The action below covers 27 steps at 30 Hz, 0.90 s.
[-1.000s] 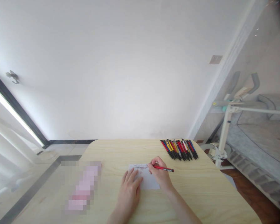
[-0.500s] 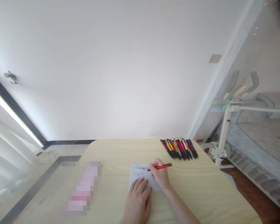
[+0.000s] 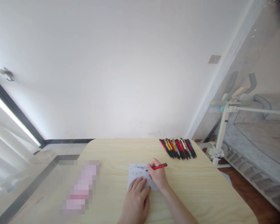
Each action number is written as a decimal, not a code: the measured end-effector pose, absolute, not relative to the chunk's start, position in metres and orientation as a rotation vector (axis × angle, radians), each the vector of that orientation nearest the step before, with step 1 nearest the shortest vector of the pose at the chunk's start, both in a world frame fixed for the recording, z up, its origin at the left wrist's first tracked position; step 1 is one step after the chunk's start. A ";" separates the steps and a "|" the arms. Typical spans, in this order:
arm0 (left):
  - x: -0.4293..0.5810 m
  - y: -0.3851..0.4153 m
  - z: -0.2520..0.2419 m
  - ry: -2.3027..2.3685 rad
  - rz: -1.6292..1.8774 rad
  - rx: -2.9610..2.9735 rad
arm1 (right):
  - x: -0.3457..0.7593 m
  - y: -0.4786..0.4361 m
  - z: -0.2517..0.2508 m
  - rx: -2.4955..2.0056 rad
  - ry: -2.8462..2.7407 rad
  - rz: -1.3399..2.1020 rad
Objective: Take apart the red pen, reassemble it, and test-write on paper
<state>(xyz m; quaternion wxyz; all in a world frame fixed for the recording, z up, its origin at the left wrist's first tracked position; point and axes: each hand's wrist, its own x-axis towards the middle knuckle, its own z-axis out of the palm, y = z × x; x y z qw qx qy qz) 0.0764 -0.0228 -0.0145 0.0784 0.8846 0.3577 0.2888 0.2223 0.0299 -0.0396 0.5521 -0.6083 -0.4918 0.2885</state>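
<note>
A sheet of white paper (image 3: pixel 133 175) with dark and reddish marks along its upper part lies on the pale wooden table (image 3: pixel 112 152). My left hand (image 3: pixel 137 194) rests flat on the paper's lower part, fingers extended and holding nothing. Pinched in my right hand (image 3: pixel 158 175) is a red pen (image 3: pixel 160 166), its black tip down at the paper near the marks. Several pens (image 3: pixel 178 148) in red, blue, yellow, white and black lie side by side at the table's back right.
A blurred pink shape (image 3: pixel 81 186) is at the table's left side. White wall (image 3: pixel 130 77) stands behind the table. To the right are a white metal frame (image 3: pixel 221 133) and a grey sofa (image 3: pixel 259 133); a white curtain (image 3: pixel 11 149) hangs at left.
My right hand and the red pen have shifted slightly left relative to the paper. The whole view has moved a little. My left hand stays on the paper.
</note>
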 end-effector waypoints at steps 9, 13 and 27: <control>0.076 -0.023 -0.014 1.072 0.822 2.655 | 0.224 0.030 -0.040 -1.439 -1.210 0.628; 0.076 -0.023 -0.013 1.060 0.830 2.661 | 0.225 0.030 -0.040 -1.433 -1.222 0.623; 0.075 -0.023 -0.012 1.072 0.771 2.650 | 0.224 0.029 -0.041 -1.425 -1.194 0.698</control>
